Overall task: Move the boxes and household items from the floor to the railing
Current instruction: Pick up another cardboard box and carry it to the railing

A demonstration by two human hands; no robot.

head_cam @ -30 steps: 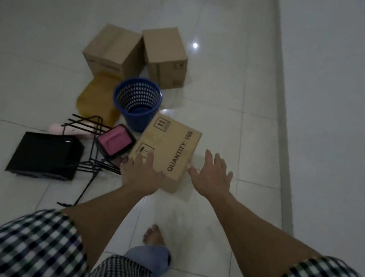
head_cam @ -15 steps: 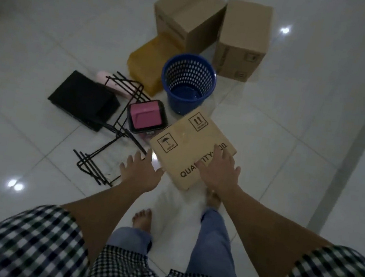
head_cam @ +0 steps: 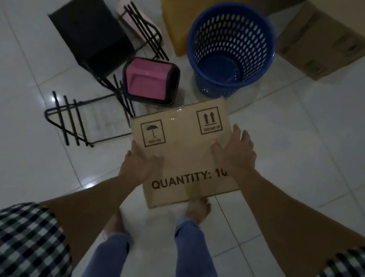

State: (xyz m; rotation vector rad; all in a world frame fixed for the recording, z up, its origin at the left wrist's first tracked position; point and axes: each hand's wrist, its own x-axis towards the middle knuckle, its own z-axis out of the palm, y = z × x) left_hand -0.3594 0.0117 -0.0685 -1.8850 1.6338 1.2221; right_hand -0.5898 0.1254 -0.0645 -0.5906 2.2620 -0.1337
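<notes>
Both hands are clamping the flat cardboard box from opposite edges, left hand and right hand spreading their grip wide to steady it above the floor, the blue basket sitting just beyond.

A home: glossy tiled floor strewn with household clutter.

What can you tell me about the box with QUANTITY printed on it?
The cardboard box is brown and flat-looking, its broad printed face turned up to the camera: "QUANTITY: 10", partly covered, plus umbrella and this-way-up arrow symbols. It sits skewed, just in front of the person's bare feet. The left hand grips its left edge, the right hand lies on its right side. Whether it has left the floor is unclear.
</notes>
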